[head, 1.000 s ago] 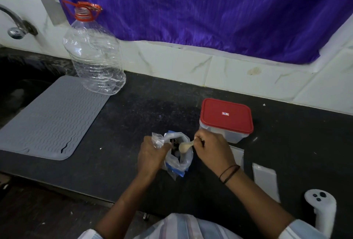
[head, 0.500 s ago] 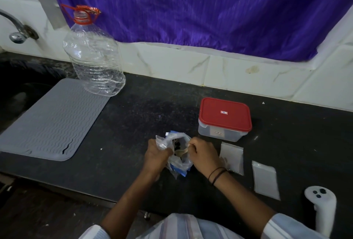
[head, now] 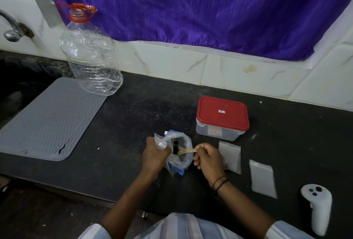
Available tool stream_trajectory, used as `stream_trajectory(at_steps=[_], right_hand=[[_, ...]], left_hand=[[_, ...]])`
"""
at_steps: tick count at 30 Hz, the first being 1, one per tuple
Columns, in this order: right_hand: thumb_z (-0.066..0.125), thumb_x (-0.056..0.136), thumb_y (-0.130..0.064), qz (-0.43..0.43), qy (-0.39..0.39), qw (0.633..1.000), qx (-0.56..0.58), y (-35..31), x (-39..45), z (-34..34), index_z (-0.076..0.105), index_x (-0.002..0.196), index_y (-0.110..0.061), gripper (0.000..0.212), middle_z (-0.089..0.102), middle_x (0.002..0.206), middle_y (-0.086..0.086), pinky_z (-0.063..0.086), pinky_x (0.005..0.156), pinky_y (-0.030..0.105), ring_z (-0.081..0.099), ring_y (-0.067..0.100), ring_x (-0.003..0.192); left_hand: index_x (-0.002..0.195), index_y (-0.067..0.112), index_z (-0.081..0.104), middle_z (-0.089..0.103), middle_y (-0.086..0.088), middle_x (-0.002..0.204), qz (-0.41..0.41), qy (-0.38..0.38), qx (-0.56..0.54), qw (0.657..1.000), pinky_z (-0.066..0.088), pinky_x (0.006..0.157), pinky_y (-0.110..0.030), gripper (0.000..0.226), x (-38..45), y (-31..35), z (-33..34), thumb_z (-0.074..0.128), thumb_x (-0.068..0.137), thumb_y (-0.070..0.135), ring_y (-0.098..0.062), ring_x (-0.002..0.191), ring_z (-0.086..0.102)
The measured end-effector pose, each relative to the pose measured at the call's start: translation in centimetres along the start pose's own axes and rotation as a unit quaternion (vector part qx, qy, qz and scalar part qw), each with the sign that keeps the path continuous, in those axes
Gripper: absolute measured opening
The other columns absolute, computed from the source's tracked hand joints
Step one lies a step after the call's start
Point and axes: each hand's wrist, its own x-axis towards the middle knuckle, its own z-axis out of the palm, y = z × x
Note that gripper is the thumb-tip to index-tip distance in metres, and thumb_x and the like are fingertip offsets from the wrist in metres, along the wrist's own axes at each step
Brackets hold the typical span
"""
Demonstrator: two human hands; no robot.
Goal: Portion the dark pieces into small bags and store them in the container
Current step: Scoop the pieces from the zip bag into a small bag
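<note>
Counter (head: 133,116): left hand (head: 154,154) grips open bag (head: 179,154); right hand (head: 208,158) holds wooden spoon (head: 186,151) in it. Red-lidded container (head: 222,117), two small bags (head: 230,156), bottle (head: 89,55), mat (head: 47,120).

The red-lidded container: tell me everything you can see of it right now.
The container is a squarish box with rounded corners, its walls clear or frosted plastic, under a red lid that looks seated all round. A small white label sits at the lid's centre and another on the front wall; neither is readable. It stands upright on the dark counter, behind the two small flat bags. No hand touches it. Its contents cannot be made out.
</note>
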Motion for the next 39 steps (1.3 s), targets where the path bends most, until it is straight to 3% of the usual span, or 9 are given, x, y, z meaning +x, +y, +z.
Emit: stream_trajectory(at_steps=[4,9,17,23,27,30,34,36,39], right_hand=[[0.048,0.096,-0.01,-0.014,0.032,0.999,-0.009,0.2,0.3,-0.5,0.066,0.085,-0.013,0.022,0.063,0.063,0.005,0.047,0.05,0.023,0.058,0.012,0.052],[0.049,0.094,-0.008,-0.045,0.052,0.998,0.008,0.0,0.2,-1.4,0.066,0.083,-0.014,0.022,0.062,0.061,0.006,0.047,0.05,0.021,0.057,0.013,0.053],[0.051,0.093,-0.004,-0.087,0.076,0.992,0.058,-2.1,-0.6,-2.7,0.067,0.081,-0.009,0.02,0.058,0.061,0.01,0.044,0.045,0.018,0.055,0.016,0.054],[0.053,0.093,-0.001,-0.155,0.058,0.979,0.116,-6.4,-1.6,-2.8,0.065,0.077,-0.005,0.02,0.054,0.054,0.009,0.04,0.041,0.02,0.05,0.018,0.049],[0.055,0.091,-0.009,-0.218,0.048,0.974,0.037,-7.2,-1.6,-1.9,0.066,0.075,-0.014,0.02,0.058,0.055,-0.003,0.044,0.044,0.028,0.054,0.015,0.048],[0.055,0.088,-0.018,-0.335,0.059,0.935,-0.103,-7.2,-1.6,-1.5,0.067,0.078,-0.019,0.015,0.06,0.06,-0.008,0.047,0.049,0.031,0.055,0.01,0.052],[0.049,0.092,-0.018,-0.494,0.009,0.809,-0.317,-7.9,-2.3,-0.7,0.067,0.089,-0.015,0.018,0.062,0.072,-0.003,0.047,0.052,0.026,0.054,0.009,0.061],[0.052,0.086,-0.015,-0.551,0.002,0.747,-0.372,-8.0,-2.4,-0.5,0.067,0.088,-0.016,0.015,0.06,0.071,-0.001,0.04,0.05,0.022,0.052,0.014,0.059],[0.061,0.083,-0.016,-0.577,-0.028,0.705,-0.411,-7.8,-2.2,-0.6,0.064,0.102,-0.019,0.019,0.064,0.083,-0.002,0.042,0.054,0.024,0.051,0.014,0.065]], left_hand=[[0.115,0.021,0.047,0.064,-0.003,0.103,0.013,-0.004,0.004,1.0,0.061,0.079,-0.048,0.047,0.0,-0.1,0.0,0.077,0.079,0.018,-0.02,0.092,0.067],[0.104,0.023,0.048,0.063,0.001,0.1,0.086,0.029,0.009,0.996,0.057,0.072,-0.035,0.043,-0.1,0.0,-0.4,0.082,0.079,0.029,-0.015,0.089,0.065],[0.088,0.023,0.05,0.058,0.003,0.087,0.201,0.077,0.067,0.974,0.045,0.06,-0.015,0.033,-0.5,0.9,-0.7,0.081,0.079,0.019,-0.008,0.077,0.057],[0.089,0.024,0.051,0.054,0.007,0.088,0.258,0.082,0.131,0.954,0.053,0.068,-0.032,0.028,-0.1,0.7,-0.4,0.078,0.081,0.022,-0.012,0.082,0.056],[0.089,0.027,0.052,0.056,0.006,0.088,0.277,0.087,0.148,0.946,0.056,0.07,-0.044,0.024,-0.3,1.4,-0.2,0.074,0.08,0.028,-0.016,0.083,0.058],[0.088,0.025,0.052,0.058,0.005,0.085,0.287,0.083,0.154,0.942,0.055,0.068,-0.046,0.024,-0.3,1.7,-0.1,0.072,0.076,0.029,-0.018,0.079,0.058],[0.09,0.024,0.052,0.057,0.007,0.085,0.302,0.071,0.155,0.938,0.053,0.068,-0.041,0.028,-0.2,1.4,-0.2,0.066,0.078,0.046,-0.015,0.078,0.058],[0.091,0.024,0.051,0.056,0.008,0.087,0.312,0.073,0.146,0.936,0.05,0.069,-0.037,0.031,-0.3,1.2,-0.3,0.061,0.076,0.05,-0.014,0.08,0.056],[0.092,0.024,0.05,0.054,0.012,0.086,0.327,0.076,0.125,0.934,0.049,0.068,-0.034,0.029,-0.4,1.2,-0.3,0.059,0.078,0.048,-0.011,0.079,0.055]])
